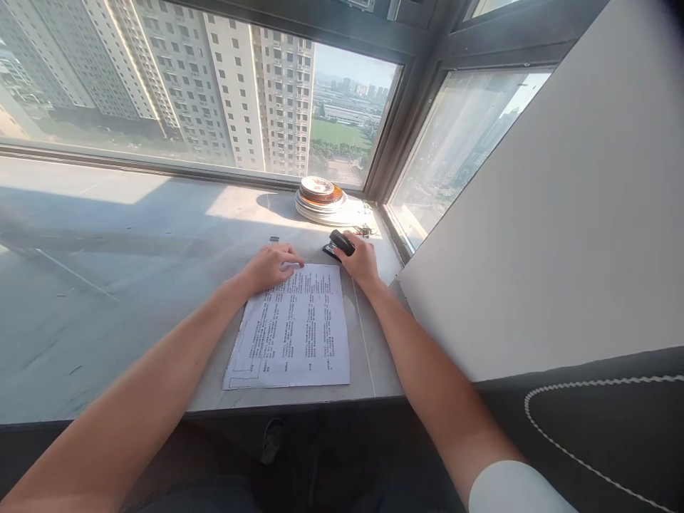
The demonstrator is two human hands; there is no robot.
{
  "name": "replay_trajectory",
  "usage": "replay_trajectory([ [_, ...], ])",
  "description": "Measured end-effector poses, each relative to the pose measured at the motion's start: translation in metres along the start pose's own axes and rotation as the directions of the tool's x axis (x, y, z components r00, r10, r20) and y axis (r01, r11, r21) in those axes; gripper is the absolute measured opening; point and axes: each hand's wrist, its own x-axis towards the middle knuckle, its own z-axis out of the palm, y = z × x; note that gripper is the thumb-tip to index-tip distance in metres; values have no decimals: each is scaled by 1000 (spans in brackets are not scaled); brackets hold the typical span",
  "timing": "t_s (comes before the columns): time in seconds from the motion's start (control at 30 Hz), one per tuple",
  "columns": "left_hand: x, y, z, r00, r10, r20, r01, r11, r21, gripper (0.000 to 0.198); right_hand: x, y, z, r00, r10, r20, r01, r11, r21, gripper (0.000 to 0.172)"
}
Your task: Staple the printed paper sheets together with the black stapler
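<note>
A sheet of printed paper [299,331], possibly the top of a thin stack, lies on the pale sill with its lines of print running sideways. My left hand [273,267] rests over its upper left corner, fingers apart, one fingertip touching the far edge. In my right hand [359,258] is a black stapler [342,243], gripped from the right side just beyond the paper's upper right corner. The stapler's base and front end point left, apart from the paper. A small dark strip, perhaps staples [274,239], lies beyond my left hand.
Stacked plates [320,201] stand near the window corner. A small dark tangle [365,231], possibly keys, lies behind my right hand. Window frames [398,135] bound the far side, and a white panel [545,214] closes off the right. The sill's front edge [299,406] drops toward the floor.
</note>
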Motion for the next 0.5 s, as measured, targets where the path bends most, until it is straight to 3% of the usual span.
replay_trajectory([
  [0.07,-1,-2,-2,1000,-16,-20,16,1000,-4,31,0,1,0,1000,4,17,-4,1000,-7,37],
  [0.13,-1,-7,-5,986,-95,-138,98,995,15,33,-1,1,0,999,6,31,-6,1000,-20,39],
  [0.2,-3,-17,-8,930,-206,-303,228,973,39,37,0,2,2,999,9,33,-8,999,-33,39],
  [0.27,-4,-27,-10,874,-298,-383,339,940,44,41,0,2,3,999,13,31,-11,999,-45,38],
  [0.37,-6,-37,-9,881,-367,-299,405,911,76,45,1,2,3,999,18,31,-16,998,-58,35],
  [0.5,-8,-36,-7,914,-365,-176,389,912,130,46,0,-1,1,999,33,36,-31,998,-60,33],
])
